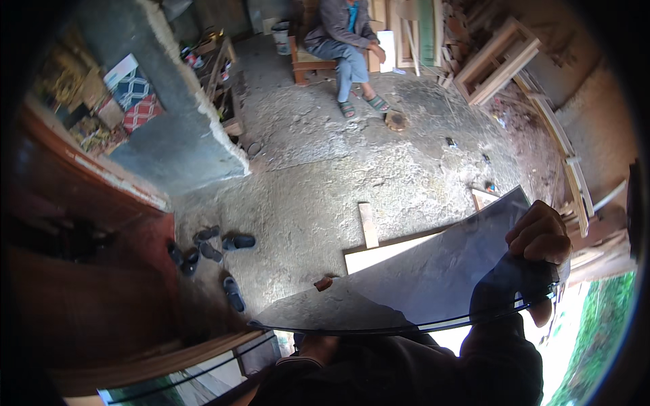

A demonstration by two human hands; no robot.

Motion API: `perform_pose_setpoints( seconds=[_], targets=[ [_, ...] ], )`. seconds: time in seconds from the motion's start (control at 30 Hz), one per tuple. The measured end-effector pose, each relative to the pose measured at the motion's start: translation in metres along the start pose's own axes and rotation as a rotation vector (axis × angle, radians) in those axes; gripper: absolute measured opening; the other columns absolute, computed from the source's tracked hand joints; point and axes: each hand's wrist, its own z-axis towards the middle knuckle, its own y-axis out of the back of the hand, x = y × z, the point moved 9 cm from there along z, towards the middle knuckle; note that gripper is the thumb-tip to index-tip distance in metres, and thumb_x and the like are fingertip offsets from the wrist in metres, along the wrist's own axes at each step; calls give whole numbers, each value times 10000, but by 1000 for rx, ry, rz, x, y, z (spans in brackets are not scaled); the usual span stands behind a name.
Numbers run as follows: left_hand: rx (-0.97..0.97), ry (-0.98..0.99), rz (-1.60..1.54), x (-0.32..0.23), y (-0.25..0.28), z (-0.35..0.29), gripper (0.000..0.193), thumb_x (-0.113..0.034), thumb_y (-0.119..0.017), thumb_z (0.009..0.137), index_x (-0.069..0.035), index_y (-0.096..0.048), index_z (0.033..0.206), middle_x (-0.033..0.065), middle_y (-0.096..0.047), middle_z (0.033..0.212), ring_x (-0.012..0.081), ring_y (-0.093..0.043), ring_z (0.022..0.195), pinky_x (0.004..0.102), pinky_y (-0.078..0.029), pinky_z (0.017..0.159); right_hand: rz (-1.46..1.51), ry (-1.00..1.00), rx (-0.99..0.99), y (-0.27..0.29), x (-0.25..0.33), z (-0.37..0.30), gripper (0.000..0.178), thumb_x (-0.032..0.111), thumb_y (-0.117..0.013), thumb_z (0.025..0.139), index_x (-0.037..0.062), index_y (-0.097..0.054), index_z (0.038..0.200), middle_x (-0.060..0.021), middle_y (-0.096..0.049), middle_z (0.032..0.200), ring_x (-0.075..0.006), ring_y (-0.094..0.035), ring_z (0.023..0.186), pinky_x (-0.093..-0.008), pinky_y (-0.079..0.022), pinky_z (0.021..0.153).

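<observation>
A dark tinted glass pane (420, 277) spans the lower middle of the head view, its left end tapering to a point and its surface see-through with reflections. At its right end my right hand (542, 237) is closed round it, fingers curled over the upper side and the thumb showing below the near edge. Part of my left hand or wrist (319, 348) shows just under the pane's near edge. Its fingers are hidden, so whether they touch the pane cannot be seen.
A person (345, 47) sits on a wooden chair at the back. Several dark slippers (233, 294) lie on the rough concrete floor (298, 203) at left. Boards (367, 223) lie beyond the pane; a wooden frame (497, 61) leans at the far right. A half-height wall (183, 152) stands left.
</observation>
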Motion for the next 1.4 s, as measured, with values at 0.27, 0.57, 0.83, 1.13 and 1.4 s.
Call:
perform_pose_setpoints(
  seconds=[0.27,0.57,0.83,1.13,1.4],
  targets=[
    [466,-428,809,-64,-21,74,412,-245,-420,996,-34,-498,1341,218,-458,1414,371,-383,1346,409,-312,1123,-444,-170,-338,87,19,-59,786,863,-495,660,85,-514,768,-7,-527,588,-150,-520,479,-265,-378,448],
    [616,-362,577,-190,-34,197,440,-321,-392,1008,-39,-506,1326,193,-484,1385,346,-415,1323,387,-327,1102,-732,-364,-394,114,30,-112,829,874,-515,638,62,-521,804,-19,-526,606,-152,-487,501,-270,-378,465],
    [830,-396,583,-229,-53,303,426,-333,-402,999,-50,-525,1293,175,-513,1317,336,-449,1249,401,-352,1043,-1067,-603,-651,113,62,-125,850,882,-528,639,49,-493,801,-36,-505,624,-161,-473,519,-268,-380,470],
    [1011,-379,641,-260,-117,397,413,-347,-412,989,-61,-546,1256,155,-545,1240,325,-489,1165,416,-381,977,-1353,-804,-1022,117,101,-182,876,891,-543,639,34,-462,798,-55,-481,645,-171,-458,538,-265,-382,477],
    [1096,-314,592,-299,-269,503,403,-359,-421,980,-71,-565,1223,137,-573,1172,315,-524,1091,429,-406,918,-1517,-823,-1260,178,70,-285,763,796,-551,674,46,-461,777,-64,-484,663,-185,-468,555,-293,-389,498]
  ],
)
